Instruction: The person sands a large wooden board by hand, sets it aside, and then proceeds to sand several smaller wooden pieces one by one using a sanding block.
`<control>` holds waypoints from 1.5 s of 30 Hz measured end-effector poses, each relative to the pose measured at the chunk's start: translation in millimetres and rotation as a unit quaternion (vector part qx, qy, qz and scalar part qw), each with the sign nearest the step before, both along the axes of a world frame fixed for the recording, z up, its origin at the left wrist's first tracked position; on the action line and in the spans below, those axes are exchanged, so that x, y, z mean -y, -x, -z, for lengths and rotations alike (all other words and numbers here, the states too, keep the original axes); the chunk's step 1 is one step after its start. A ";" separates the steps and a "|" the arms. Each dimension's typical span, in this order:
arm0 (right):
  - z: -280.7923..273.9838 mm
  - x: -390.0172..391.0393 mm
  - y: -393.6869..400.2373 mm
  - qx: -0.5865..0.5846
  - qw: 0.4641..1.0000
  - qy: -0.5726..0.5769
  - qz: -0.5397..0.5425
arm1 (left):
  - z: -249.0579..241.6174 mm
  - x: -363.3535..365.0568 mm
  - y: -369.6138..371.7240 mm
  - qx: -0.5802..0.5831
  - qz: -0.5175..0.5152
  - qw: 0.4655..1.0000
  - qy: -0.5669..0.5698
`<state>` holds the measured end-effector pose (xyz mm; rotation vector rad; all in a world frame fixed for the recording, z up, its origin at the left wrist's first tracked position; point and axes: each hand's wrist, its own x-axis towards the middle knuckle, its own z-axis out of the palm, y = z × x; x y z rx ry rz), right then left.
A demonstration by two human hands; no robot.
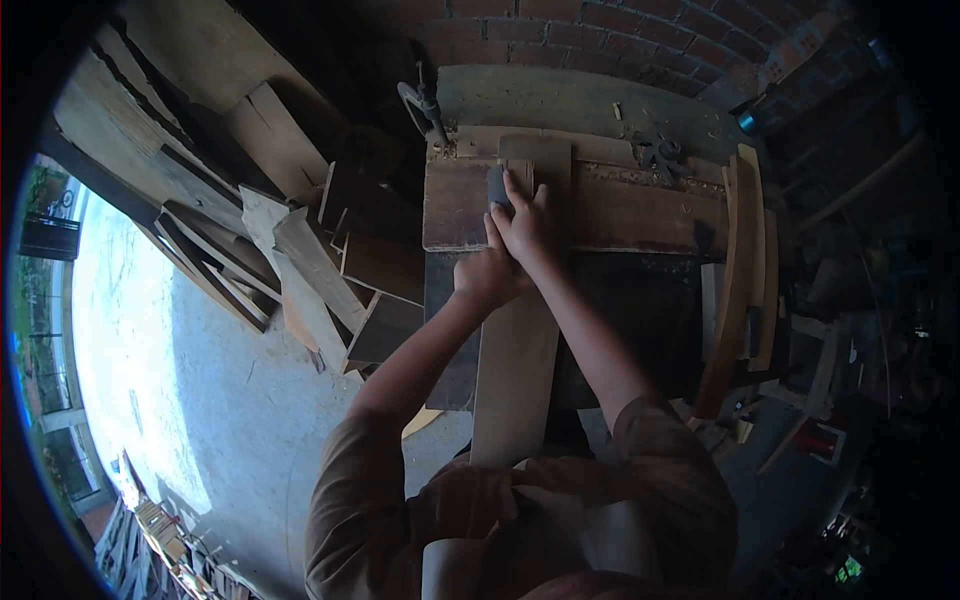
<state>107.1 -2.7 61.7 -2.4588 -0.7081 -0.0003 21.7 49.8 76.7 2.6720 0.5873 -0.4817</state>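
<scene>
A long, pale wooden board (pixel 515 375) runs from close to my body up onto the workbench. My left hand (pixel 487 278) is closed at the board's left edge, thumb or index finger pointing up toward the other hand. Just above it, my right hand (pixel 526 222) lies over the board, with a small dark grey block (pixel 496 188) against its thumb and index finger. The block looks like a sanding block, but its underside is hidden. Both hands touch or nearly touch each other. Under the board is the thick wooden bench top (pixel 460 205).
A metal clamp (pixel 425 105) stands at the bench's back left corner. A dark metal tool (pixel 662 155) lies among shavings at the back. Long curved wooden pieces (pixel 735 290) lean across the right end. Wooden offcuts (pixel 320 260) are stacked at left, above the concrete floor (pixel 240 400).
</scene>
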 end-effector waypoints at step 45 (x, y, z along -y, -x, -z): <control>24.3 134.6 188.1 -0.050 0.997 0.014 -0.056 | 22.4 122.2 186.1 -0.035 0.008 0.999 0.032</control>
